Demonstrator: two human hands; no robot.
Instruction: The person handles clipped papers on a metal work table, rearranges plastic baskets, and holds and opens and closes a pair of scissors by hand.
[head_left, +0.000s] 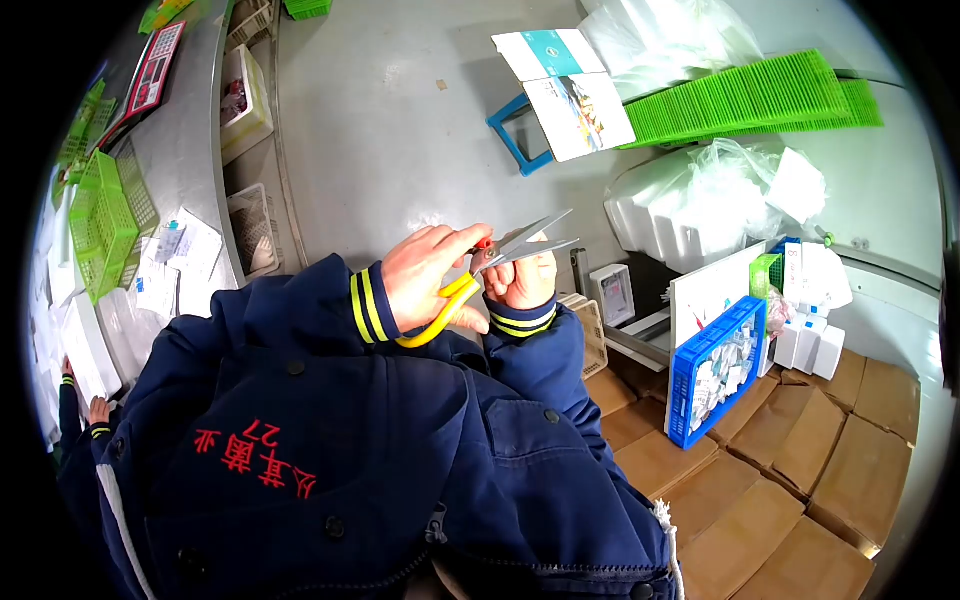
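My left hand [425, 275] is wrapped around a pair of scissors [455, 300] with yellow handles. A bit of red shows by the pivot, next to my fingers. The two blades are spread apart and point right, in front of my right hand [525, 278]. That hand is closed, its fingers curled behind and just below the blades. Whatever it may hold is hidden. Both hands are close together in front of my dark blue jacket.
At left, a metal table [190, 110] bears a green basket [103, 225] and papers; another person's hand [98, 409] shows beyond. On the right are cardboard boxes [770, 425], a blue crate [683, 395] of small packets, plastic-wrapped white stacks [670, 205] and a blue stool [520, 150] under a printed carton.
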